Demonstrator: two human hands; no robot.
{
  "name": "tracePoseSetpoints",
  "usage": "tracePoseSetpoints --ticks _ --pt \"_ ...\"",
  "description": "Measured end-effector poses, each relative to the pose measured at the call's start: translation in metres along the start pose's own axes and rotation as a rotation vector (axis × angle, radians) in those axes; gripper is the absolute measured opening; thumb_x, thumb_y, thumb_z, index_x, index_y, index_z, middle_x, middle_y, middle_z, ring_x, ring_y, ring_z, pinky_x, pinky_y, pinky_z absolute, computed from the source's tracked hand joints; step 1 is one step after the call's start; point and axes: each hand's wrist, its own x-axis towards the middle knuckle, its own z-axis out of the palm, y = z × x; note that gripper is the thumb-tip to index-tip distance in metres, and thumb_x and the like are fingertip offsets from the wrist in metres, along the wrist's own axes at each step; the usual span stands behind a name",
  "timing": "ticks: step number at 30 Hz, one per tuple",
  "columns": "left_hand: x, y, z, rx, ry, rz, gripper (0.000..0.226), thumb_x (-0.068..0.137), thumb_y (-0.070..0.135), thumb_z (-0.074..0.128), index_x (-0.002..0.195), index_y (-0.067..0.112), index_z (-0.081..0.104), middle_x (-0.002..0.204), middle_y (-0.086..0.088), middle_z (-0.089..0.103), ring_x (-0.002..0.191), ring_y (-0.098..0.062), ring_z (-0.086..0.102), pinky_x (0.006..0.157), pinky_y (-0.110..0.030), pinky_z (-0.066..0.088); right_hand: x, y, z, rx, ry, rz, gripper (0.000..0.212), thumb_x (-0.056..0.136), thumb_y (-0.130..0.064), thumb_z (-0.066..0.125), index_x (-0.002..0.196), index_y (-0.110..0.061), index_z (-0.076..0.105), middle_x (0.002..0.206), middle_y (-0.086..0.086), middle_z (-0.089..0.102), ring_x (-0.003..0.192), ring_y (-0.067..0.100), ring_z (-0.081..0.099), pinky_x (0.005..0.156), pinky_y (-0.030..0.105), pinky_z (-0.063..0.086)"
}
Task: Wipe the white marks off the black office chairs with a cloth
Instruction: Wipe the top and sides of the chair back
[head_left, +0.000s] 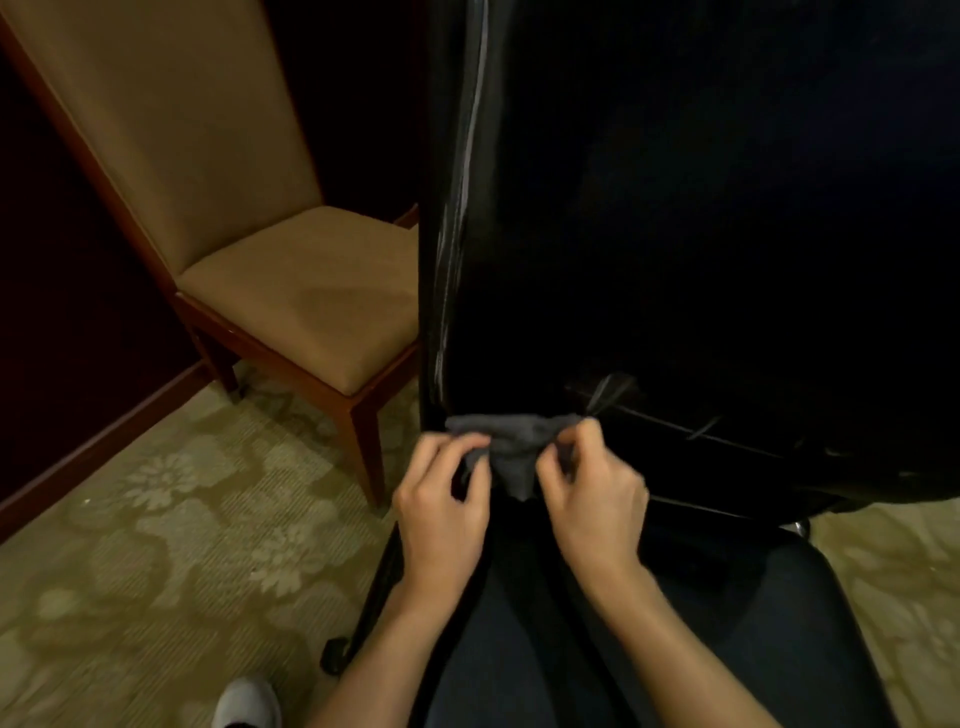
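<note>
The glossy black back of an office chair (675, 208) fills the right half of the view. Pale streaks run down its left edge (457, 234), and a few more show near the lower seam (605, 392). A small grey cloth (514, 441) is bunched against the chair's lower back. My left hand (441, 509) pinches the cloth's left side and my right hand (592, 493) pinches its right side. Both hands hold it between thumb and fingers.
A tan upholstered chair with a dark wooden frame (291, 291) stands close on the left, its front leg beside the black chair. Patterned beige carpet (156, 545) covers the floor. A chair caster (335, 652) and my white shoe (247, 701) are at the bottom.
</note>
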Motion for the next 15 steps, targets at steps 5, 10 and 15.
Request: tracePoseSetpoints --ticks 5,10,15 --pt "0.049 0.066 0.01 -0.069 0.141 0.215 0.012 0.087 -0.001 0.068 0.097 0.001 0.074 0.089 -0.008 0.06 0.085 -0.006 0.055 0.084 -0.009 0.039 0.048 -0.013 -0.056 0.066 0.316 -0.078 0.011 0.087 -0.026 0.06 0.092 -0.018 0.054 0.062 -0.002 0.059 0.052 0.025 0.06 0.049 0.033 0.045" --pt "0.022 0.035 0.039 0.052 -0.09 0.111 0.014 0.086 -0.001 0.068 0.099 0.002 0.07 0.09 -0.008 0.06 0.08 -0.02 0.063 0.078 -0.011 0.04 0.029 0.02 -0.026 -0.142 0.104 0.045 0.022 0.079 -0.017 0.074 0.083 -0.013 0.052 0.062 0.007 0.063 0.051 0.037 0.061 0.046 0.03 0.036" --pt "0.013 0.04 0.034 0.093 -0.088 0.13 0.015 0.087 0.005 0.068 0.102 0.006 0.071 0.09 -0.004 0.06 0.079 -0.014 0.06 0.072 -0.016 0.046 0.019 0.023 -0.035 -0.045 0.057 0.042 0.021 0.084 -0.019 0.068 0.083 -0.015 0.048 0.057 -0.001 0.055 0.047 0.03 0.057 0.043 0.031 0.04"
